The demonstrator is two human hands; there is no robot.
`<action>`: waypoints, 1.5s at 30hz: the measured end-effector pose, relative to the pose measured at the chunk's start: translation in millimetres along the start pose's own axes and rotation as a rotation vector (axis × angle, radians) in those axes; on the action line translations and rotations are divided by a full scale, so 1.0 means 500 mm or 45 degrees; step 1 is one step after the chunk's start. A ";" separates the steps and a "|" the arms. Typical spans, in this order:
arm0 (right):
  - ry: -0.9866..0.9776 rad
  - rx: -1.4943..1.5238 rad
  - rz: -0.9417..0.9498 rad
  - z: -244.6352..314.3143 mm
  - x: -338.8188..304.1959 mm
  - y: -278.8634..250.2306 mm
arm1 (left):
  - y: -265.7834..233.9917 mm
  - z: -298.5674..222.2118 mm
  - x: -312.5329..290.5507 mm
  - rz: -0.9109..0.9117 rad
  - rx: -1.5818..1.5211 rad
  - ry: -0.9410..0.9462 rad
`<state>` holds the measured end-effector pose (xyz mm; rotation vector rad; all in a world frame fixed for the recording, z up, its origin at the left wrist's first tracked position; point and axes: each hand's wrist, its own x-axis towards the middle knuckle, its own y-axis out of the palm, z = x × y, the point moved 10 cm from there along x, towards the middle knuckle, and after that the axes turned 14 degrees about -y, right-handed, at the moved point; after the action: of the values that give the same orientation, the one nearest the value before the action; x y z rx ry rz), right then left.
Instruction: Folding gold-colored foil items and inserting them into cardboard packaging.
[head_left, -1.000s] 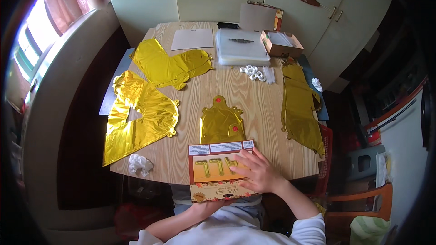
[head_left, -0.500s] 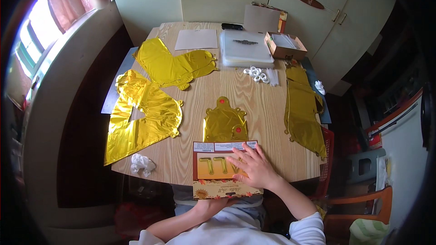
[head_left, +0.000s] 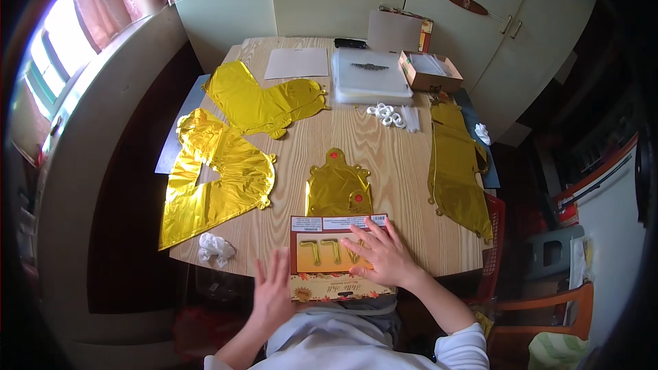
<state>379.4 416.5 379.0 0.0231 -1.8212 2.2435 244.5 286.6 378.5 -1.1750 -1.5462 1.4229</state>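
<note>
A printed cardboard package (head_left: 329,240) in autumn colours, with pictures of gold letter balloons, lies at the table's near edge and juts over it. My right hand (head_left: 385,259) rests flat on its right side, fingers spread. Beside its left edge, my left hand (head_left: 274,292) is raised with fingers stretched out; whether it touches the card I cannot tell. Just beyond the package lies a folded gold foil balloon (head_left: 338,188) with two red dots, its near end against or under the card.
Flat gold foil balloons lie at left (head_left: 226,171), far left (head_left: 257,99) and right (head_left: 456,164). White ribbon rolls (head_left: 386,115) sit before stacked clear plastic bags (head_left: 370,75) and an open box (head_left: 432,72). Crumpled tissue (head_left: 216,249) lies near left; a wooden chair (head_left: 548,298) stands right.
My left hand has come out from beneath the package and moved up to its left side, fingers now stretched. My right hand stays on the card.
</note>
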 end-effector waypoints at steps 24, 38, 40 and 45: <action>0.062 0.084 -0.282 -0.184 0.091 -0.035 | 0.000 -0.186 0.041 -0.027 -0.113 0.368; 0.068 0.068 -0.299 -0.185 0.094 -0.034 | -0.016 -0.181 0.049 -0.040 -0.142 0.351; 0.062 0.062 -0.308 -0.184 0.095 -0.035 | -0.019 -0.179 0.055 -0.046 -0.158 0.337; 0.058 0.063 -0.304 -0.185 0.096 -0.036 | -0.019 -0.167 0.081 -0.090 -0.259 0.253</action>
<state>349.8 517.8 384.2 0.1866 -1.6436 2.1040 307.7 352.7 396.0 -1.3243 -1.6022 1.0870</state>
